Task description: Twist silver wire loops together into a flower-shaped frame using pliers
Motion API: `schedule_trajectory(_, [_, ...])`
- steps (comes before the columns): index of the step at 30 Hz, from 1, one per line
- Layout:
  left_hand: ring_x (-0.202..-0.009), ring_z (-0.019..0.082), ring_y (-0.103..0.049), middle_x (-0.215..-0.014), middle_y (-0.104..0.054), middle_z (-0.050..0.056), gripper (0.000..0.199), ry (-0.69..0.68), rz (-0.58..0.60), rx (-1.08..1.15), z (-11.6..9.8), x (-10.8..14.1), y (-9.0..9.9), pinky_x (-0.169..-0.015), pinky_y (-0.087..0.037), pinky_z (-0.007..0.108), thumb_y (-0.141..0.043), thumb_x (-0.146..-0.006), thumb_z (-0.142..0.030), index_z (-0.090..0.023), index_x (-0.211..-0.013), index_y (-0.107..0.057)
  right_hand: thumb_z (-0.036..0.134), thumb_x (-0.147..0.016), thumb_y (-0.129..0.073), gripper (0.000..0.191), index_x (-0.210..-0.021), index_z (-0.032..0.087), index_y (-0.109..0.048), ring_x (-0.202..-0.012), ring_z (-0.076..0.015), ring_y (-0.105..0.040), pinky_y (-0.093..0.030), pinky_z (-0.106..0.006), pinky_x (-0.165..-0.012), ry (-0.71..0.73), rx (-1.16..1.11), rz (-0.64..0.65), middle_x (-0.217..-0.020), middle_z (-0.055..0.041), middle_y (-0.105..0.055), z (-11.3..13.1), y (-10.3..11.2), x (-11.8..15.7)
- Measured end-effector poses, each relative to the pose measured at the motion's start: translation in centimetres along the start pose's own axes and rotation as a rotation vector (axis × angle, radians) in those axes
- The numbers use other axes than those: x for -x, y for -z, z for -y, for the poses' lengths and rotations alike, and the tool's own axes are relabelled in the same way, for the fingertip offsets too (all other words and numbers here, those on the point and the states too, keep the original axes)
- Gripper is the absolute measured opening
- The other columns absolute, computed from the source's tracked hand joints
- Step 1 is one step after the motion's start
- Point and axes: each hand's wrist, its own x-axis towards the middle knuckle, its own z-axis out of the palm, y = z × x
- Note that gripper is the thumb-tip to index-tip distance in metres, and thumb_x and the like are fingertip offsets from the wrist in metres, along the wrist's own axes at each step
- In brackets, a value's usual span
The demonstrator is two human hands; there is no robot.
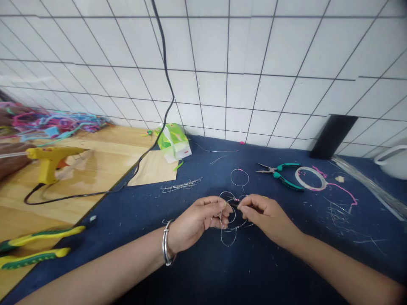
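Observation:
Between my hands is a piece of thin silver wire bent into several loops (229,244), with small pink beads on it. My left hand (208,216), with silver bangles at the wrist, pinches the loops between thumb and fingers. My right hand (263,214) has its thumb and index finger pressed together on the right side of the same wire piece. Just beyond them, a separate round wire ring (239,177) with a pink bead at its top lies on the dark blue cloth (190,279).
Teal-handled pliers (286,176) and a clear ring-shaped container (310,178) lie to the right, near wire scraps (338,214). Straight wires (181,185) lie to the left. Farther left are a yellow glue gun (49,163), yellow-green handles (34,254) and another person's hand (11,159).

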Motion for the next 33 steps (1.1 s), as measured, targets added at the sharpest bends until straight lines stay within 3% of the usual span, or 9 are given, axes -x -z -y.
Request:
schedule_trajectory(8, [-0.074, 0.014, -0.058, -0.083, -0.061, 0.007, 0.019, -0.007, 0.028, 0.028, -0.1, -0.1, 0.1, -0.072, -0.046, 0.029, -0.054, -0.084, -0.03, -0.012, -0.082, -0.062, 0.026, -0.084, -0.046, 0.01, -0.088, 0.02, -0.054, -0.063, -0.0097, -0.052, -0.044, -0.023, -0.058, 0.003, -0.014, -0.033, -0.072, 0.0011, -0.057, -0.3, -0.4, 0.1])
schedule_trajectory(11, [-0.077, 0.016, -0.057, -0.083, -0.061, 0.008, 0.023, -0.018, 0.0, 0.007, -0.1, -0.1, 0.0, -0.074, -0.045, 0.03, -0.053, -0.084, -0.032, -0.012, -0.082, -0.063, 0.025, -0.081, -0.051, 0.014, -0.095, 0.021, -0.049, -0.067, -0.0117, -0.055, -0.047, -0.026, -0.06, 0.036, 0.04, -0.166, -0.078, -0.0006, -0.057, -0.5, -0.7, 0.3])
schedule_trajectory(15, [-0.072, 0.013, -0.053, -0.078, -0.059, 0.004, 0.021, -0.12, -0.143, -0.124, 0.3, -0.2, -0.4, -0.066, -0.042, 0.024, -0.056, -0.083, -0.032, -0.013, -0.085, -0.065, 0.022, -0.073, -0.061, 0.027, -0.097, 0.023, -0.048, -0.086, -0.0192, -0.052, -0.045, -0.037, -0.076, 0.449, 0.41, -0.512, -0.092, -0.0055, -0.053, -0.2, -0.6, 1.0])
schedule_trajectory(17, [-0.067, 0.012, -0.05, -0.074, -0.058, 0.003, 0.022, -0.163, -0.182, -0.19, 0.5, -0.2, -0.6, -0.063, -0.041, 0.023, -0.055, -0.083, -0.033, -0.014, -0.086, -0.066, 0.019, -0.073, -0.063, 0.029, -0.099, 0.025, -0.051, -0.088, -0.0201, -0.05, -0.041, -0.039, -0.08, 0.668, 0.616, -0.536, -0.088, -0.0043, -0.052, 0.2, -0.3, 1.5])
schedule_trajectory(19, [-0.065, 0.011, -0.048, -0.075, -0.058, 0.003, 0.023, -0.2, -0.21, -0.236, 0.5, -0.2, -0.8, -0.062, -0.04, 0.023, -0.056, -0.082, -0.034, -0.014, -0.085, -0.066, 0.019, -0.076, -0.06, 0.023, -0.097, 0.027, -0.054, -0.082, -0.0187, -0.05, -0.04, -0.036, -0.075, 0.739, 0.801, -0.425, -0.078, -0.0021, -0.053, 0.6, -0.2, 1.7])
schedule_trajectory(21, [-0.065, 0.011, -0.047, -0.08, -0.059, 0.004, 0.023, -0.228, -0.219, -0.266, 0.6, -0.2, -1.1, -0.062, -0.04, 0.023, -0.057, -0.081, -0.034, -0.014, -0.085, -0.067, 0.026, -0.079, -0.056, 0.011, -0.09, 0.023, -0.058, -0.075, -0.0189, -0.049, -0.037, -0.035, -0.068, 0.704, 0.931, -0.356, -0.071, -0.0022, -0.054, 0.9, -0.4, 1.7])
schedule_trajectory(25, [-0.064, 0.011, -0.048, -0.076, -0.059, 0.002, 0.021, -0.22, -0.207, -0.266, 0.9, -0.2, -1.4, -0.06, -0.038, 0.023, -0.058, -0.08, -0.034, -0.015, -0.081, -0.067, 0.033, -0.081, -0.054, 0.017, -0.093, 0.021, -0.058, -0.073, -0.0202, -0.048, -0.035, -0.037, -0.066, 0.603, 0.988, -0.363, -0.073, -0.004, -0.057, 1.1, -0.7, 1.4])
schedule_trajectory(28, [-0.061, 0.011, -0.047, -0.066, -0.056, 0.001, 0.022, -0.182, -0.197, -0.263, 0.9, -0.2, -1.3, -0.058, -0.037, 0.022, -0.058, -0.08, -0.035, -0.015, -0.078, -0.066, 0.027, -0.082, -0.053, 0.01, -0.088, 0.02, -0.055, -0.07, -0.016, -0.05, -0.039, -0.033, -0.067, 0.499, 0.712, -0.396, -0.073, -0.0024, -0.057, 0.9, -0.6, 1.0])
schedule_trajectory(33, [-0.061, 0.011, -0.049, -0.071, -0.058, 0.003, 0.023, -0.085, -0.132, -0.232, 0.5, 0.2, -1.1, -0.057, -0.038, 0.023, -0.057, -0.081, -0.033, -0.015, -0.089, -0.067, 0.033, -0.083, -0.05, 0.014, -0.088, 0.02, -0.05, -0.058, -0.0113, -0.051, -0.043, -0.025, -0.054, 0.049, 0.202, -0.306, -0.067, 0.0017, -0.054, -0.1, 0.1, 0.2])
